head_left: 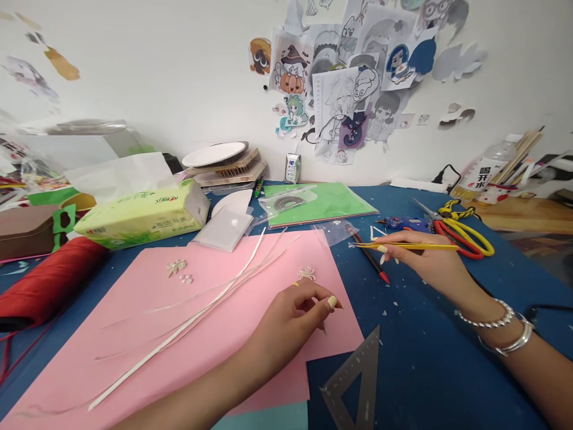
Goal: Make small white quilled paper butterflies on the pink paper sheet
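Observation:
My right hand point(418, 260) grips a pair of yellow tweezers point(430, 246), their tips pointing left above the blue table. Over the right part of a pink paper sheet point(250, 352), my left hand point(298, 313) has thumb and index finger pinched together; anything between them is too small to make out. Just beyond its knuckles lies a coiled white paper piece point(307, 273). Long white paper strips point(197, 319) run diagonally across the sheet. Farther left rest another small curled white piece point(176, 267) and several tiny white bits point(185, 279).
A metal set square point(370, 376) lies near the front. Scissors point(465, 236) and a black-and-red pen point(371, 260) are at the right. Behind are a green sheet point(331, 203) and tissue pack point(143, 206); a red thread spool point(54, 278) lies left.

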{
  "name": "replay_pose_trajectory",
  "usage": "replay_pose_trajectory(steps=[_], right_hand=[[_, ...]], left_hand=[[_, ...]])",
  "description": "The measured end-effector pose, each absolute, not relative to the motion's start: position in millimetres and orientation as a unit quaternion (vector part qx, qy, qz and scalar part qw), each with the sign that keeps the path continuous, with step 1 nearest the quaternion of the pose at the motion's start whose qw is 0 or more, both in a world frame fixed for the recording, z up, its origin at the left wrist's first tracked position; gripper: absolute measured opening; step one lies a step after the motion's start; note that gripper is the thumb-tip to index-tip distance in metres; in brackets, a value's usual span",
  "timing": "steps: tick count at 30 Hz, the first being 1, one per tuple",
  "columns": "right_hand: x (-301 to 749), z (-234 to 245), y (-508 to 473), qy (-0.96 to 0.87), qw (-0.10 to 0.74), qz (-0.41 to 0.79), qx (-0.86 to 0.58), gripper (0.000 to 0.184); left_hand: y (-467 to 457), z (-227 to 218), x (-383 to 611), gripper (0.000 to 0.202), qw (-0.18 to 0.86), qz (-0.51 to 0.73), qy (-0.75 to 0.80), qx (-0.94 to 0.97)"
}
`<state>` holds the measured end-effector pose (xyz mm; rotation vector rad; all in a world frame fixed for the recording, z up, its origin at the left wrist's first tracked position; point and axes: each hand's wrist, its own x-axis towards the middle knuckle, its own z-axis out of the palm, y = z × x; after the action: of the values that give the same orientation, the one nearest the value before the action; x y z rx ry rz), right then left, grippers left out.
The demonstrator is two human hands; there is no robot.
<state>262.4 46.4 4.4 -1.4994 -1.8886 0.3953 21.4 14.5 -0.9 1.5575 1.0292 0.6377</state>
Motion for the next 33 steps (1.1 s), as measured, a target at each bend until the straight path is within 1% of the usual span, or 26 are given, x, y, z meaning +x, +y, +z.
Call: replay_pose_trajectory(steps=[7, 10, 17, 22, 28, 33], right_hand=[[260.1, -8.3, 50.6, -0.752, 0.293, 0.155, -0.57, 0.019], [259.4, -10.2, 50.5, -0.753, 0.295, 0.145, -0.57, 0.022], [258.2, -6.8, 47.0, -0.755, 0.298, 0.112, -0.573, 0.017], [257.3, -6.2, 46.3, -0.77, 0.265, 0.125, -0.566, 0.015], [257.8, -4.9, 46.3, -0.773, 0.285, 0.09, -0.56, 0.013], [259.1, -3.8, 46.8, -0.781, 0.276, 0.073, -0.555, 0.01]], left_hand=[[13.7, -0.2, 21.9, 0.02, 0.552, 0.261, 0.436, 0.661], [13.3, -0.1, 22.0, 0.02, 0.558, 0.26, 0.433, 0.658], [14.0, -1.0, 21.7, 0.022, 0.555, 0.261, 0.435, 0.66], [14.7, -4.0, 20.9, 0.018, 0.522, 0.256, 0.417, 0.699], [11.7, -1.8, 20.5, 0.019, 0.52, 0.23, 0.424, 0.705], [8.9, -1.1, 19.7, 0.02, 0.523, 0.215, 0.416, 0.713]])
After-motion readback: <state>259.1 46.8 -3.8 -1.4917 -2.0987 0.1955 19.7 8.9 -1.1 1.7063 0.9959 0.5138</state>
